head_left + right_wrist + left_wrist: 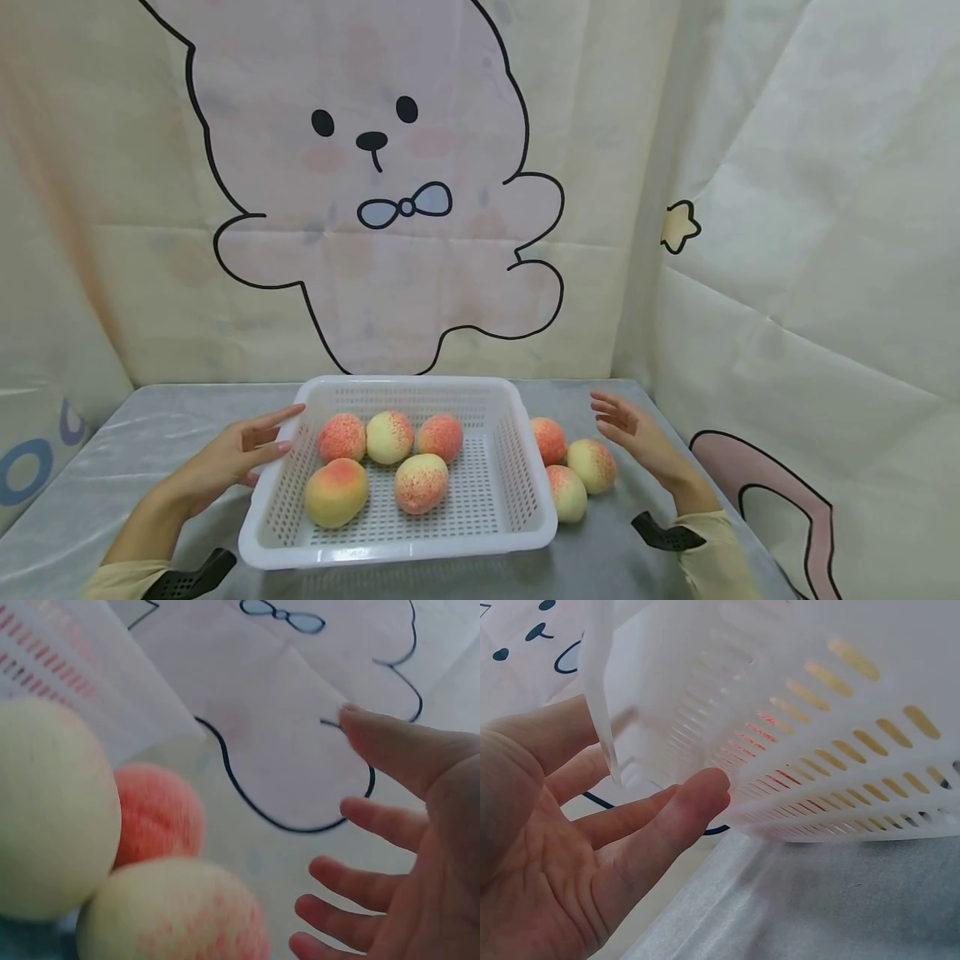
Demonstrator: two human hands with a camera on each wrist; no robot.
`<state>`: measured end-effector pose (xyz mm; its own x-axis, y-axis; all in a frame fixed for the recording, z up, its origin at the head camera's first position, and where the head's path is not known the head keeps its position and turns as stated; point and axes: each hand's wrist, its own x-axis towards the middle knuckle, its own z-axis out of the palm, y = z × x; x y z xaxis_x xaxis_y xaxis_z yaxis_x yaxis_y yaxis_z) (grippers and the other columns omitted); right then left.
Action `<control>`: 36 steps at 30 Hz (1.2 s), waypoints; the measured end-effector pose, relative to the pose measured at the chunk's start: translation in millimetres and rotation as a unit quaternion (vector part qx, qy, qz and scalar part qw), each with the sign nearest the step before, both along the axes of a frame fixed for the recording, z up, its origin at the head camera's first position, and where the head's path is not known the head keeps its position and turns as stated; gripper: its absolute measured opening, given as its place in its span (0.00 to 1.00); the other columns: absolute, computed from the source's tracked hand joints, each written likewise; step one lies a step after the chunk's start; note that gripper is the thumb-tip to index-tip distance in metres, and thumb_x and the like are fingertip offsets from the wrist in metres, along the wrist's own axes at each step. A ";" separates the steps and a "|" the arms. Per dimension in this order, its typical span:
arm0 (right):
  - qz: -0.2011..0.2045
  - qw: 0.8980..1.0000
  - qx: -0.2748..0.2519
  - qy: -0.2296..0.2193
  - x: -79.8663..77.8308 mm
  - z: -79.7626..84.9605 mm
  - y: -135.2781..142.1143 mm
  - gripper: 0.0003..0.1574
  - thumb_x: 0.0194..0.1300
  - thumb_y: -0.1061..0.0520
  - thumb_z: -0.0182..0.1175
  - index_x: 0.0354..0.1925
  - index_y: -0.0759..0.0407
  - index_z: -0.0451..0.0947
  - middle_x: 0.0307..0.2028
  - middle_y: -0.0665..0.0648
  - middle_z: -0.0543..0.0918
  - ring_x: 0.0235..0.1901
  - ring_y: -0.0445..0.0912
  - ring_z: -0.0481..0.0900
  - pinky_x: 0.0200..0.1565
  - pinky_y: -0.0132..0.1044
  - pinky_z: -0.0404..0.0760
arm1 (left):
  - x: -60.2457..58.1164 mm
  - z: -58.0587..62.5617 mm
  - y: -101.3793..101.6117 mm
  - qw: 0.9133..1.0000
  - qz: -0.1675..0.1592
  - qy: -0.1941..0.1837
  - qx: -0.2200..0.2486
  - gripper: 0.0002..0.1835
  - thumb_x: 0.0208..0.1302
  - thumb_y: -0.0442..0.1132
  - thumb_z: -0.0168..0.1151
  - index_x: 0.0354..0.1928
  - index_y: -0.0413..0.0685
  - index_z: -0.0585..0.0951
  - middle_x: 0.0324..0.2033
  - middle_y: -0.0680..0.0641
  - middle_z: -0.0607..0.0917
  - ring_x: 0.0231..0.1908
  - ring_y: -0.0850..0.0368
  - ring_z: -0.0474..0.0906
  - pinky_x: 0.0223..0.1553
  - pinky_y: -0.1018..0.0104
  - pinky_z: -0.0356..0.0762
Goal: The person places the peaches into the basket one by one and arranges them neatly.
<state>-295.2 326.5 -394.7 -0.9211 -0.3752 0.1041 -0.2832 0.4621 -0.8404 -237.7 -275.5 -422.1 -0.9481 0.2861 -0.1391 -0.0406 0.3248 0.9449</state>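
A white slatted plastic basket (480, 521) stands on the table with several peaches in it, among them a yellow-orange one (336, 493) and a speckled one (422, 483). My left hand (225, 458) is at the basket's left side, its fairly straight fingers right at the rim; the left wrist view shows a fingertip (705, 787) against the slatted wall. Three peaches lie outside, close to the basket's right wall: a red one (549, 440), a speckled one (592, 467) and a pale one (567, 493). Beyond them to the right, my right hand (637, 429) hovers with spread fingers, holding nothing.
Grey cloth covers the table (172, 417). Behind it hangs a cream curtain (592, 292) printed with a cartoon bear, and another printed curtain (810, 275) closes off the right side. Black wrist straps (667, 533) sit over both sleeves.
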 end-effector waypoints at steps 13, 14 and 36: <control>0.086 0.985 0.012 -0.147 -14.6 -33.0 35.5 0.44 0.74 0.54 0.57 0.79 0.60 0.49 0.77 0.75 0.53 0.75 0.71 0.54 0.61 0.48 0.78 | 2.3 0.7 -1.5 1.000 -0.004 0.005 0.004 0.40 0.75 0.47 0.57 0.81 0.50 0.50 0.76 0.27 0.54 0.52 0.51 0.84 0.42 0.50 0.88; 0.090 0.985 0.010 -0.149 -15.5 -35.0 37.1 0.45 0.74 0.55 0.57 0.79 0.60 0.48 0.77 0.74 0.53 0.75 0.68 0.56 0.60 0.45 0.78 | 2.4 0.8 -1.9 1.000 -0.006 0.006 0.007 0.40 0.75 0.46 0.57 0.81 0.50 0.50 0.76 0.26 0.54 0.52 0.51 0.84 0.42 0.50 0.88; 0.150 0.976 -0.005 -0.157 -25.7 -57.5 45.7 0.46 0.74 0.62 0.57 0.80 0.59 0.47 0.72 0.49 0.68 0.63 0.34 0.73 0.59 0.30 0.74 | 0.8 1.2 -2.2 1.000 0.000 -0.004 0.003 0.40 0.74 0.48 0.57 0.81 0.53 0.51 0.78 0.29 0.52 0.57 0.45 0.81 0.45 0.49 0.87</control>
